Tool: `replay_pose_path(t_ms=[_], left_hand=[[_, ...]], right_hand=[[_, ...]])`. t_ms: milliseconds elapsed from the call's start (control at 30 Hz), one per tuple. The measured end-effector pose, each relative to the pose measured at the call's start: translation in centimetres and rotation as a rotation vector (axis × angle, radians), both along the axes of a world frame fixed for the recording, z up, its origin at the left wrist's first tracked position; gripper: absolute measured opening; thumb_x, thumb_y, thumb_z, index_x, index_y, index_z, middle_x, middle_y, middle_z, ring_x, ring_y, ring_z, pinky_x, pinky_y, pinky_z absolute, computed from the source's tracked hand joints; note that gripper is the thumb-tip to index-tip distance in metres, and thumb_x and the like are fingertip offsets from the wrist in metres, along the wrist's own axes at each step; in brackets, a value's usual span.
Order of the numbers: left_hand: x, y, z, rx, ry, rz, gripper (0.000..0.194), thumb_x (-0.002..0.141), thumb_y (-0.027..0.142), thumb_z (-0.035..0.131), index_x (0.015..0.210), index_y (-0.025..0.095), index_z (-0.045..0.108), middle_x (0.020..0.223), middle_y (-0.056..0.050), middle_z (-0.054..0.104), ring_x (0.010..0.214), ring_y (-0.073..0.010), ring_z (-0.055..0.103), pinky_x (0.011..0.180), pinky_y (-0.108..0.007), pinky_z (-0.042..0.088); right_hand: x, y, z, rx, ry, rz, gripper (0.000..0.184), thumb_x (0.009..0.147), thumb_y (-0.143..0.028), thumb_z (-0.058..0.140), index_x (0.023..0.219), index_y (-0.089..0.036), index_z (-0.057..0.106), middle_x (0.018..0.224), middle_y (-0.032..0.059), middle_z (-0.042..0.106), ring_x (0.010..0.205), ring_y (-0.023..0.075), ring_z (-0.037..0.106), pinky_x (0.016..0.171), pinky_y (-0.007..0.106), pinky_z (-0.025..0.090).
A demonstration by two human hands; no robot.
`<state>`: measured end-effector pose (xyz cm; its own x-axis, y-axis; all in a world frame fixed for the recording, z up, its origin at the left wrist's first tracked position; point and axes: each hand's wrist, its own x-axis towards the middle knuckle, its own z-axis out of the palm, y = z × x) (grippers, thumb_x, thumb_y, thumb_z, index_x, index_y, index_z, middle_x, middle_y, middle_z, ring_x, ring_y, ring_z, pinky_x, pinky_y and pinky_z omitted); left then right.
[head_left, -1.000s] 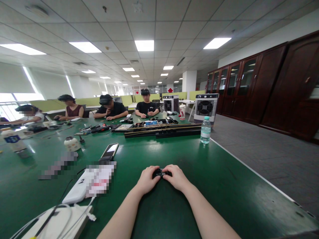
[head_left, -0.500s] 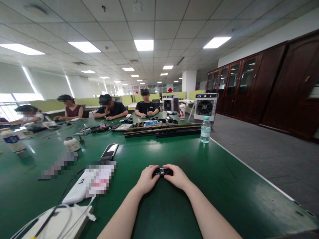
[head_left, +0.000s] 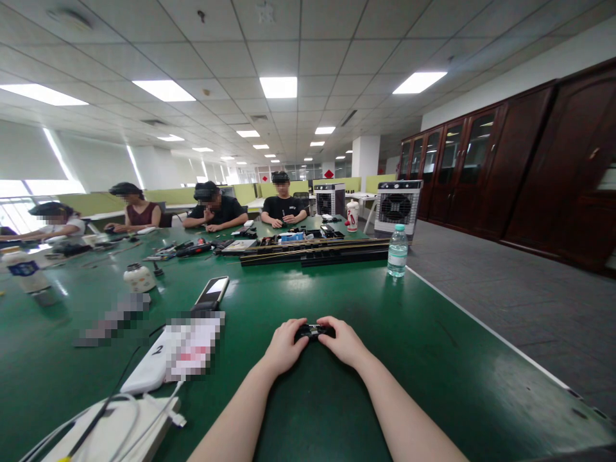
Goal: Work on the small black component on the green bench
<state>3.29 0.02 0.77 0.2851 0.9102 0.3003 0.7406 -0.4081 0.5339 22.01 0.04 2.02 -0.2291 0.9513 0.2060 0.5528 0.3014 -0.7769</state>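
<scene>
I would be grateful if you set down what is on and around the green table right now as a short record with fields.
left hand: closed on the left end of a small black part
right hand: on the right end of the same small black part
left hand point: left hand
bottle: clear, teal cap, upright near the table's right edge
phone: phone, beyond the white power bank marked 2
far side: long black bars; seated people
unclear: what the black part is
</scene>
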Motion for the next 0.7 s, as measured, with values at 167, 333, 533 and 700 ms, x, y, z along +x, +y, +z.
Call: replay_pose_path(t_ms=[167,333,533,700], left_hand=[[0.03,0.08,-0.07,0.011,0.013,0.004,0.035,0.081,0.022,0.051,0.115,0.020,0.055,0.115,-0.007,0.059,0.105,-0.0214,0.053,0.095,-0.036,0.040],[0.06,0.13,-0.06,0.010,0.023,0.011,0.034,0.083,0.024,0.048,0.116,0.019,0.055,0.115,-0.007,0.059,0.106,-0.0212,0.053,0.094,-0.035,0.040],[0.00,0.23,-0.16,0.012,0.034,0.012,0.032,0.085,0.025,0.046,0.115,0.019,0.055,0.115,-0.007,0.059,0.106,-0.0212,0.053,0.094,-0.035,0.040],[0.02,0.26,-0.21,0.013,0.037,0.010,0.033,0.085,0.025,0.046,0.115,0.019,0.055,0.116,-0.007,0.059,0.105,-0.0212,0.054,0.094,-0.035,0.041]], right_hand=[[-0.02,-0.03,0.01,0.006,0.007,-0.005,0.034,0.070,-0.024,0.059,0.104,-0.021,0.062,0.101,0.0061,0.066,0.098,0.0208,0.059,0.090,0.035,0.043],[-0.04,0.06,-0.11,0.000,0.016,-0.002,0.033,0.072,-0.027,0.058,0.104,-0.020,0.062,0.100,0.0065,0.067,0.097,0.0205,0.060,0.089,0.035,0.044],[-0.01,0.18,-0.17,0.007,0.019,0.000,0.030,0.073,-0.026,0.058,0.102,-0.020,0.063,0.099,0.0062,0.067,0.095,0.0198,0.061,0.088,0.034,0.045],[0.00,0.15,-0.16,0.006,0.019,0.002,0.030,0.073,-0.026,0.058,0.102,-0.020,0.062,0.099,0.0061,0.067,0.094,0.0197,0.061,0.088,0.034,0.045]])
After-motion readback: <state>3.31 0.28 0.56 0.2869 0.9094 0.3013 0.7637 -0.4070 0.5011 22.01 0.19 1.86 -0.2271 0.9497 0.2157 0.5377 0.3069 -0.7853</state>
